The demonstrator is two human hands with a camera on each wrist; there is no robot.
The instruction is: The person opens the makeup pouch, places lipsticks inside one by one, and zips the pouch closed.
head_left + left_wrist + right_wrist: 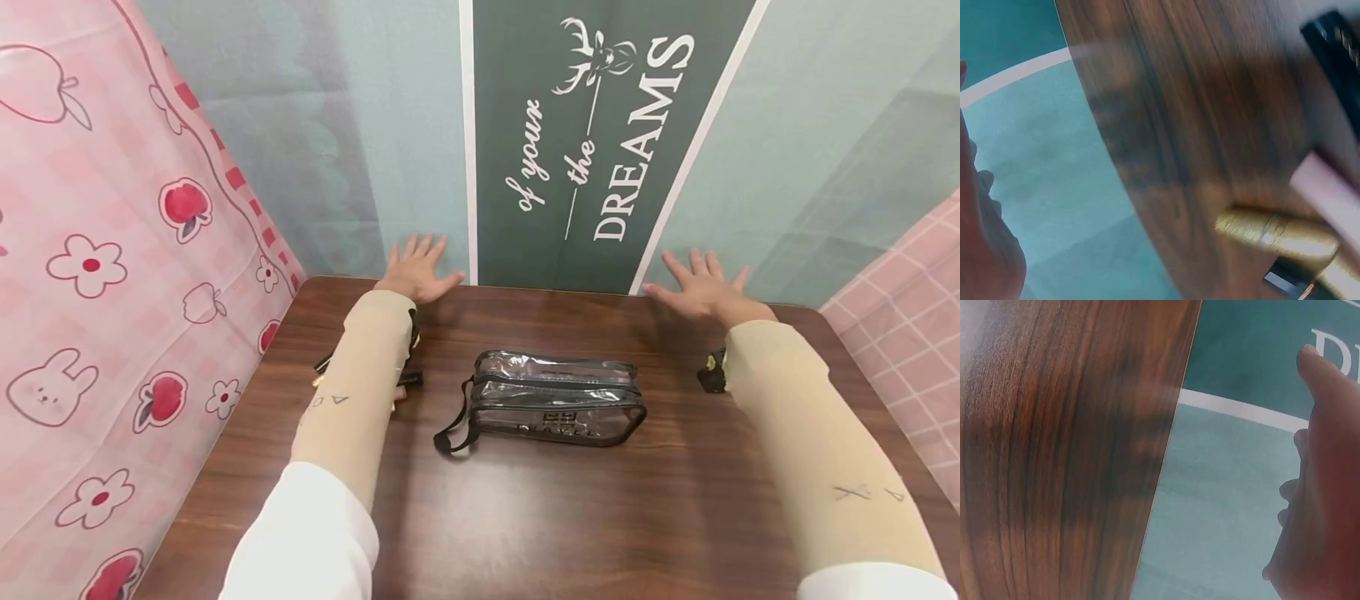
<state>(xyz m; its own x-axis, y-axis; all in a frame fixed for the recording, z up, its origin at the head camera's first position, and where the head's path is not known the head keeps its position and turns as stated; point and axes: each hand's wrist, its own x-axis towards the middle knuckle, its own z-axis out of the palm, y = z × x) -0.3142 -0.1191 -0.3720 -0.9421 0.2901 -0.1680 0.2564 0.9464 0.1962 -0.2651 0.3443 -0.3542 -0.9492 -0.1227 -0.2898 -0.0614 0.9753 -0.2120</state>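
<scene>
Fingers are spread apart on both the left hand [418, 273] and the right hand [701, 293], and neither grips anything. Both reach to the far edge of the brown wood-grain counter [540, 508], in front of the pale teal cloth [360, 150]; I cannot tell whether they touch it. Between the forearms, nearer than the hands and apart from both, a clear pouch with black trim [558, 392] lies on the counter, its black strap [453, 437] out to the left. Partly hidden by the left forearm is a cluster of small things; the left wrist view shows among them a gold tube [1275, 234], a pink tube [1329, 187] and a black tube [1338, 62]. Beside the right forearm, partly covered by its beige sleeve [795, 417], sits a small black item with a yellow patch [712, 373]. Between the hands, the cloth's dark green panel [525, 250] carries white lettering, "DREAMS" the largest word.
</scene>
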